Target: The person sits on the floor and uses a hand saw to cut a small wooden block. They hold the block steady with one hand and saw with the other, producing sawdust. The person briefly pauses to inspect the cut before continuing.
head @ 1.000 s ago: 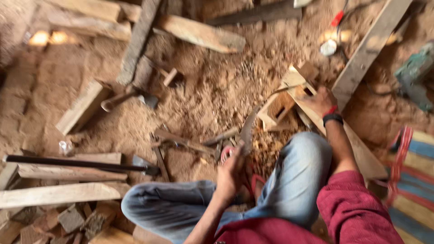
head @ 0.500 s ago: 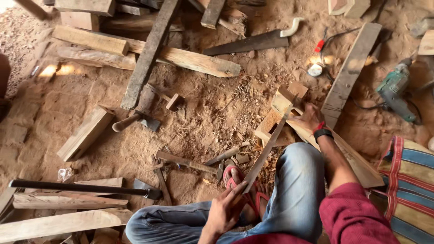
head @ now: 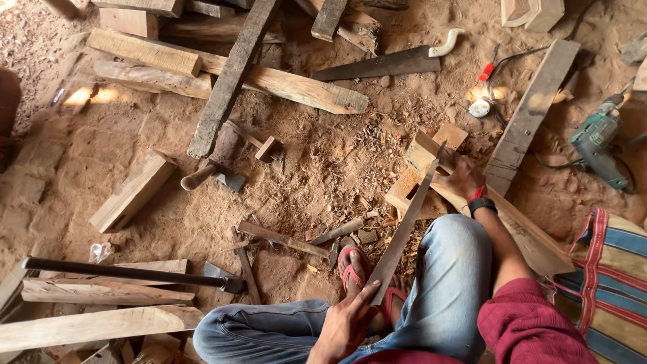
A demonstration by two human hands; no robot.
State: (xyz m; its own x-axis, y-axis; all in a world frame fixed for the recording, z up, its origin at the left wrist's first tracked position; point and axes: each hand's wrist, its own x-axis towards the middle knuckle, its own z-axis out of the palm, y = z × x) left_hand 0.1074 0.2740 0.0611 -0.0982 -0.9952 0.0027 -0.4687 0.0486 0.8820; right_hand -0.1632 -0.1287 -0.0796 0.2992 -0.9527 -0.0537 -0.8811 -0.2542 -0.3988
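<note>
I sit on a sawdust floor in blue jeans and red sandals. My left hand grips the near end of a long, flat grey metal blade that runs diagonally up to the right. My right hand, with a black wristband, rests on a pale wooden workpiece and touches the blade's far end. The blade lies across the workpiece's notched edge. Wood chips lie around it.
A hand saw with a white handle lies at the top. A green power drill is at right with cables. A hammer, a black-handled tool, planks and offcuts are scattered left. A striped cloth is at right.
My view has tilted so more of the far floor shows. The blade has swung up, its far end now reaching my right hand on the workpiece; my left hand holds it lower.
</note>
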